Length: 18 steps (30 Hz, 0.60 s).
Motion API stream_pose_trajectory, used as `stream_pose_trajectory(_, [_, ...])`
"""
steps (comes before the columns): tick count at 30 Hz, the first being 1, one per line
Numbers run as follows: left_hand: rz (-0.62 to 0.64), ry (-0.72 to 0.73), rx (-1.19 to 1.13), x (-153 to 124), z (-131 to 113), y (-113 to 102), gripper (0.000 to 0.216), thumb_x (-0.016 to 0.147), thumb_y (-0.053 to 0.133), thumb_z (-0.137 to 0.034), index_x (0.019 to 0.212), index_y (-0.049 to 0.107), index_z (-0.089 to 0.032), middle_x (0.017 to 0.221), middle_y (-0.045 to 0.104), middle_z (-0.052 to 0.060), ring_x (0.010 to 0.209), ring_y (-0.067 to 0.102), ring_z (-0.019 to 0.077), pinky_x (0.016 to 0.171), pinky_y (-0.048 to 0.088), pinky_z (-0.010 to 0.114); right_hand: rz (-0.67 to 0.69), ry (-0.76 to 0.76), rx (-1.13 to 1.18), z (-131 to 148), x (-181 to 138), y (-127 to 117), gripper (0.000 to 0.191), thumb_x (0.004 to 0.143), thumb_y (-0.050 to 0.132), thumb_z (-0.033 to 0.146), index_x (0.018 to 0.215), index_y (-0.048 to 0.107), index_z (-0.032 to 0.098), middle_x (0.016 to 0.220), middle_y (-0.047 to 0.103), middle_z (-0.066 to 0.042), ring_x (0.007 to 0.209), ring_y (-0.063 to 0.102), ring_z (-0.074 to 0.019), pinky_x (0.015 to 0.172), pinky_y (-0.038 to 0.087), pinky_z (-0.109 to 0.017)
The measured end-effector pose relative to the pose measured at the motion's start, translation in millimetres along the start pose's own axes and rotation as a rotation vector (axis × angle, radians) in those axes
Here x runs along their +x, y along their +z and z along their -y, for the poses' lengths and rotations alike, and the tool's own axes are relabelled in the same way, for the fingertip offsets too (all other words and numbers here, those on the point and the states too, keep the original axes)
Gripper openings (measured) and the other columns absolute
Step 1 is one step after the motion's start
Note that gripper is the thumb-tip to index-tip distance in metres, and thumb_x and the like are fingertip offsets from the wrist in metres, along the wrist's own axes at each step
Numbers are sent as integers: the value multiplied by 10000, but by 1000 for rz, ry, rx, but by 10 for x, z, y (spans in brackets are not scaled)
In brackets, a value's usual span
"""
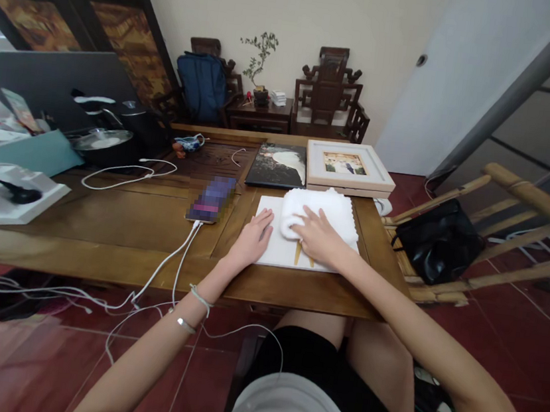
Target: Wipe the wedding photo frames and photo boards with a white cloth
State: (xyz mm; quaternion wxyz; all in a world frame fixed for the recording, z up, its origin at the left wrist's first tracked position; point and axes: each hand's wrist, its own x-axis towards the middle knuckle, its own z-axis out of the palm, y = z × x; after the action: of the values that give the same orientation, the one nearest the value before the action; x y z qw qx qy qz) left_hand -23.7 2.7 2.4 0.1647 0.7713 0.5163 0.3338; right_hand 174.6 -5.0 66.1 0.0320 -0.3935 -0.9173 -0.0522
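Note:
My left hand (252, 238) lies flat with fingers stretched out over the left edge of a white board (276, 254). Two gold-coloured tapering shapes (298, 252) show on the board's lower part. A thick, folded white cloth (339, 214) with a scalloped edge covers much of that board. On top of the cloth rests my right hand (320, 237), its fingers spread and pressing into the soft fabric. The cloth and my right hand hide the middle of the board. Left of my left hand is a phone (211, 199) with a blurred screen.
Behind the cloth lie a dark photo panel (272, 165) and stacked pale picture frames (382, 172). White charging cables (168, 260) run from the phone over the table's front edge. A white power strip (20, 198) and a pot (104, 145) stand left. A bamboo chair (513, 185) is at right.

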Motion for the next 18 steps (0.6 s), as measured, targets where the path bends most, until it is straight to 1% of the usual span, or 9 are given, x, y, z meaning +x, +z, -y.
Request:
stream_pose_trajectory(2, [6, -11, -18, 7, 17, 1, 429, 904, 359, -212, 1284, 537, -122, 1417, 463, 132, 1366, 347, 247, 1141, 252, 468, 12, -54, 6, 179, -206, -13, 455, 785, 416, 18, 1173, 616, 147, 1378, 485, -170, 1352, 266, -381, 1020, 247, -635])
stream_pose_trajectory(5, [28, -16, -26, 5, 31, -2, 452, 897, 344, -189, 1295, 523, -71, 1425, 444, 158, 1372, 334, 244, 1155, 230, 443, 35, -123, 17, 456, -503, -86, 395, 807, 430, 47, 1118, 652, 146, 1379, 485, -165, 1350, 268, -407, 1036, 240, -633])
stream_pose_trajectory(7, [27, 1, -12, -3, 32, 1, 460, 895, 332, -177, 1298, 513, -46, 1430, 433, 171, 1377, 324, 242, 1157, 229, 439, 50, -156, 26, 588, -633, -146, 356, 816, 443, 68, 1077, 671, 150, 1371, 495, -155, 1341, 285, -416, 1037, 254, -626])
stream_pose_trajectory(9, [12, 22, 2, -14, 33, 8, 460, 899, 322, -174, 1302, 507, -51, 1430, 435, 167, 1378, 324, 238, 1154, 235, 445, 69, -173, 44, 640, -682, -194, 348, 814, 450, 74, 1073, 671, 149, 1357, 511, -149, 1334, 304, -409, 1033, 272, -617])
stream_pose_trajectory(11, [-3, 37, 13, -21, 38, 16, 454, 901, 320, -174, 1300, 509, -64, 1423, 446, 161, 1372, 335, 234, 1149, 248, 449, 80, -168, 76, 607, -648, -221, 386, 803, 443, 57, 1114, 652, 149, 1349, 522, -135, 1338, 312, -377, 1044, 284, -583])
stream_pose_trajectory(13, [-11, 44, 17, -23, 46, 21, 451, 903, 318, -173, 1294, 512, -61, 1415, 456, 166, 1366, 348, 234, 1147, 257, 443, 88, -152, 110, 507, -541, -227, 432, 788, 434, 33, 1152, 632, 154, 1328, 542, -125, 1337, 328, -341, 1049, 295, -547])
stream_pose_trajectory(15, [-14, 51, 14, -22, 53, 22, 450, 906, 314, -176, 1291, 512, -56, 1414, 456, 170, 1364, 352, 233, 1146, 264, 433, 84, -129, 121, 374, -379, -214, 447, 786, 436, 30, 1172, 621, 156, 1293, 563, -136, 1323, 354, -320, 1041, 307, -526])
stream_pose_trajectory(18, [-19, 56, -2, -21, 54, 16, 448, 913, 311, -190, 1295, 510, -66, 1415, 456, 167, 1360, 360, 234, 1141, 275, 435, 64, -84, 88, 174, -79, -168, 418, 790, 452, 45, 1163, 619, 134, 1203, 603, -173, 1277, 407, -313, 1008, 338, -503])
